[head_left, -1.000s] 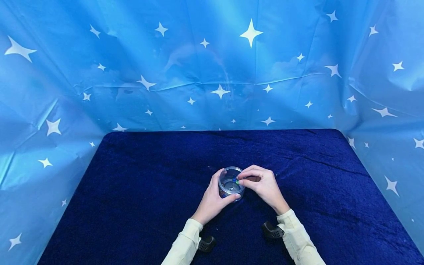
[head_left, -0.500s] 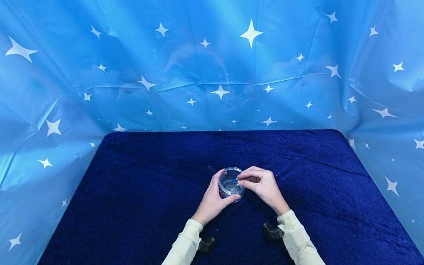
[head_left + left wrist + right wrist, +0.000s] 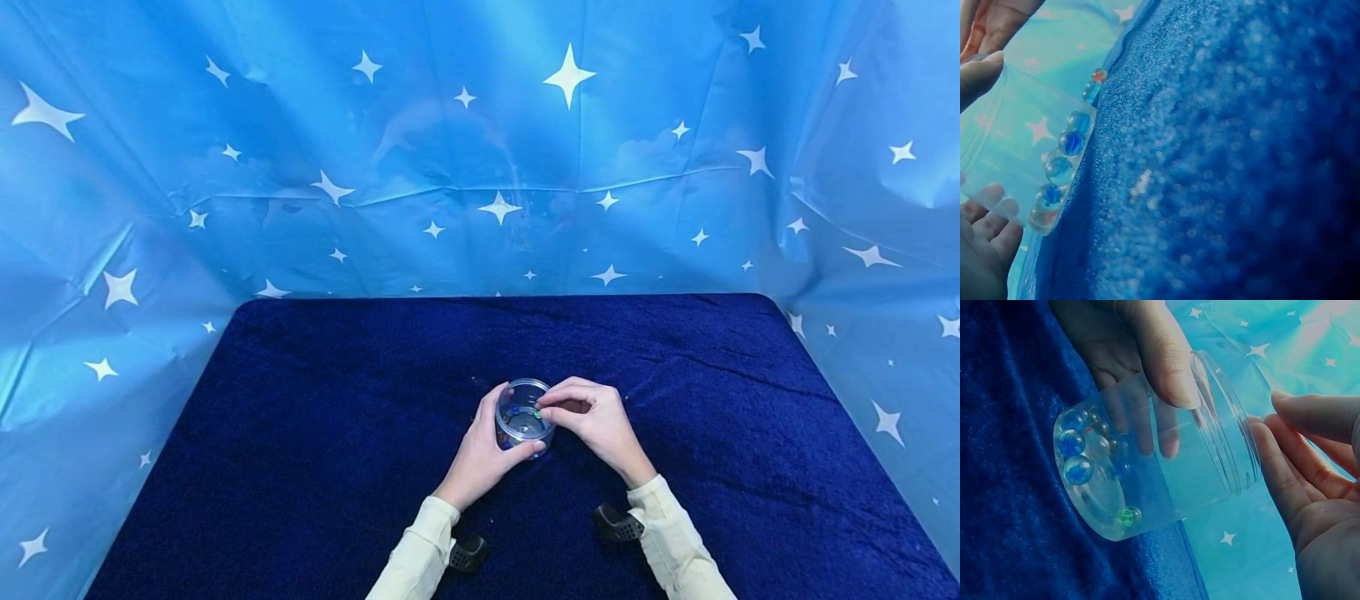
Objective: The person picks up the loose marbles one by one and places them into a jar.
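Note:
A clear, round plastic jar stands on the dark blue cloth, its mouth uncovered. My left hand holds it from the left, thumb at the near side. Blue-swirled glass marbles gather at the jar's bottom, and a green marble lies at the bottom near the wall in the right wrist view. At the mouth is my right hand; its bent fingertips are slightly apart, with no marble visible between them. In the left wrist view, several marbles line the base, and an orange-and-clear marble shows past it.
The velvety blue cloth covers the table, with a few tiny specks on it. Behind and at both sides hangs a light blue curtain with white stars. Black wrist devices sit below both cuffs.
The blue marble that was at my right fingertips has dropped into the jar; green still shows near the fingertips in the head view. Both hands keep nearly the same place.

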Motion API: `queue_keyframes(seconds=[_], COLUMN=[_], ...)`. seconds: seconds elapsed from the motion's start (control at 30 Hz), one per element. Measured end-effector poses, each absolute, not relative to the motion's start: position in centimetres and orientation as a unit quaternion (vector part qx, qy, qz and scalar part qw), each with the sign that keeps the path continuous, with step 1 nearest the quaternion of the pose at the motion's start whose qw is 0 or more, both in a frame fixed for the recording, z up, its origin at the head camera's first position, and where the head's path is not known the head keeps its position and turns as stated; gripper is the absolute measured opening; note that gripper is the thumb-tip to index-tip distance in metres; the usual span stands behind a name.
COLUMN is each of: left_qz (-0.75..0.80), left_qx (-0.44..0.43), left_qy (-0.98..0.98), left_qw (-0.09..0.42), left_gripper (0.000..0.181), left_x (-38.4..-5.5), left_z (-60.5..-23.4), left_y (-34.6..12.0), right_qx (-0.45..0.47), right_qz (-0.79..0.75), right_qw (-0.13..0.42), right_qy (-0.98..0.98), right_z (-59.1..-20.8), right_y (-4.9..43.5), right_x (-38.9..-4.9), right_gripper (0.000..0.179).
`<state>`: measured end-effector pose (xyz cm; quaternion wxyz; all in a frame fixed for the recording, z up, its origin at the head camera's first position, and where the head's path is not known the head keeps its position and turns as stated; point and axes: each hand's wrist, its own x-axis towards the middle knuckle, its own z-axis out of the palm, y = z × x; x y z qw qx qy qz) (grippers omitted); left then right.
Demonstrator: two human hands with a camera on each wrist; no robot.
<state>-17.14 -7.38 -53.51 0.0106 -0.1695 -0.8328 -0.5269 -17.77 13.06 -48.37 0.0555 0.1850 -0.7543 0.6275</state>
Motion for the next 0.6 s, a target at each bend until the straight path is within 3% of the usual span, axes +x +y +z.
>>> queue_keyframes(seconds=[0.4, 0.6], left_qz=[-0.527, -0.536], left_qx=[-0.165, -0.161], left_qy=[-0.834, -0.829], left_qw=[0.005, 0.002], left_gripper=[0.093, 0.093], left_x=[-17.09, -17.1], left_z=[-53.48, -53.36], left_y=[-7.37, -7.32], right_qx=[0.185, 0.175], right_qz=[0.619, 0.627], right_qw=[0.054, 0.084], right_qy=[-0.761, -0.755], right_z=[-48.17, -48.08], right_y=[12.95, 13.49], right_x=[-17.69, -17.9], right_gripper=[0.01, 0.01])
